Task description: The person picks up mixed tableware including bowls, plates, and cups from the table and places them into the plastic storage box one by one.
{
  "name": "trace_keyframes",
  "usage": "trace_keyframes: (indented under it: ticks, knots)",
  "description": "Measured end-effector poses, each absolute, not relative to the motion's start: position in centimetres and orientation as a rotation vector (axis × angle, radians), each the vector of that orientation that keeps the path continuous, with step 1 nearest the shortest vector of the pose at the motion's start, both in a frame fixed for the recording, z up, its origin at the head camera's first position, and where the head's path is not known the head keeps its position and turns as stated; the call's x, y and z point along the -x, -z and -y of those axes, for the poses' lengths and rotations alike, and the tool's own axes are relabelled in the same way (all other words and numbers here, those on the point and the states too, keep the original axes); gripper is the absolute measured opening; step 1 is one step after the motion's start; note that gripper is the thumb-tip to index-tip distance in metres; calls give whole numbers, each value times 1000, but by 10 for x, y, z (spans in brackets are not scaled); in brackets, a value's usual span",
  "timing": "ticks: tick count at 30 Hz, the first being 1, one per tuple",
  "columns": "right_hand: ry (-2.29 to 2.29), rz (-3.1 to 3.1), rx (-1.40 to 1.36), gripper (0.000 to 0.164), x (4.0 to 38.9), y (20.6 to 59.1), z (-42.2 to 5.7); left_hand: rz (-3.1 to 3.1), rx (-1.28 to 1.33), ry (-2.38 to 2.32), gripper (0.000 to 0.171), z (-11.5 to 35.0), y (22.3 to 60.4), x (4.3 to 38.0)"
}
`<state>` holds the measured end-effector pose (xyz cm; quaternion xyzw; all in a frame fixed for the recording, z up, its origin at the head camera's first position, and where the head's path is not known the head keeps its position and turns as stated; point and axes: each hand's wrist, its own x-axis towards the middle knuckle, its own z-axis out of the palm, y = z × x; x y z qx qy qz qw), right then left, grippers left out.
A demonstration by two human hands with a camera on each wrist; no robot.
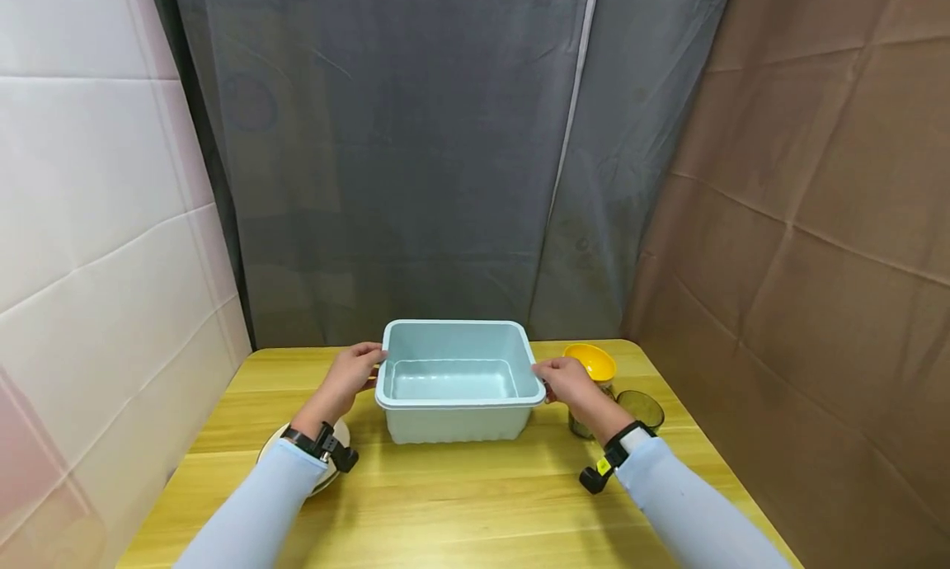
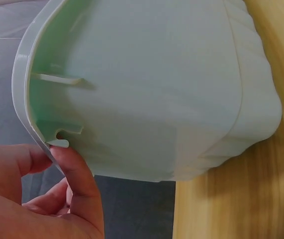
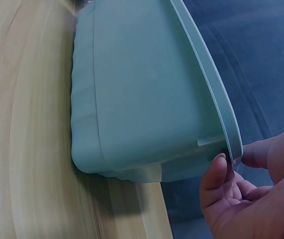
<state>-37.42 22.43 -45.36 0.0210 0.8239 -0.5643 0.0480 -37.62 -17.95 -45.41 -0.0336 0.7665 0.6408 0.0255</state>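
Observation:
A pale blue-green plastic basin [image 1: 460, 425], rectangular with rounded corners and nothing inside, is at the middle of the table. My left hand [image 1: 352, 374] pinches its rim on the left side, thumb over the lip and fingers curled underneath. On the opposite side my right hand [image 1: 567, 381] grips the rim the same way. The left wrist view shows the basin's outer wall [image 2: 151, 89] with small ribs under the lip, beside the left fingers [image 2: 79, 174]. In the right wrist view, the right fingertips [image 3: 217, 172] curl under the rim near a corner.
White plates [image 1: 343, 434] lie on the wooden table [image 1: 445, 503], partly hidden under the left forearm. Beyond the right wrist stand a yellow bowl [image 1: 592, 359] and a dark tinted glass [image 1: 642, 407], with another glass vessel [image 1: 579, 426] partly covered by the arm. Cloth curtains surround the table.

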Motion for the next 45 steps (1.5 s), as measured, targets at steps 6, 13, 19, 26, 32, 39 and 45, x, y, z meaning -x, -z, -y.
trace_keyframes:
  ticks: [6,13,19,26,32,39,45]
  knots:
    - [1706,-2540,-59,42,372,451,-226,-2371,98,-1974,44,175,454,381]
    - [1705,-2549,-56,41,368,452,-229,-2350,96,-1963,45,172,456,379]
    - [1720,-2538,-58,41,367,449,-228,-2350,106,-1961,47,170,458,380]
    - [1708,-2532,-63,42,368,451,-229,-2357,110,-1952,46,170,462,378]
    - [1725,-2521,-70,42,369,453,-230,-2355,95,-1958,47,171,464,379]
    - [1719,-2521,-70,43,369,454,-232,-2397,71,-1923,48,171,465,379]
    - [1701,-2544,-54,42,369,454,-234,-2458,27,-1873,50,171,463,377]
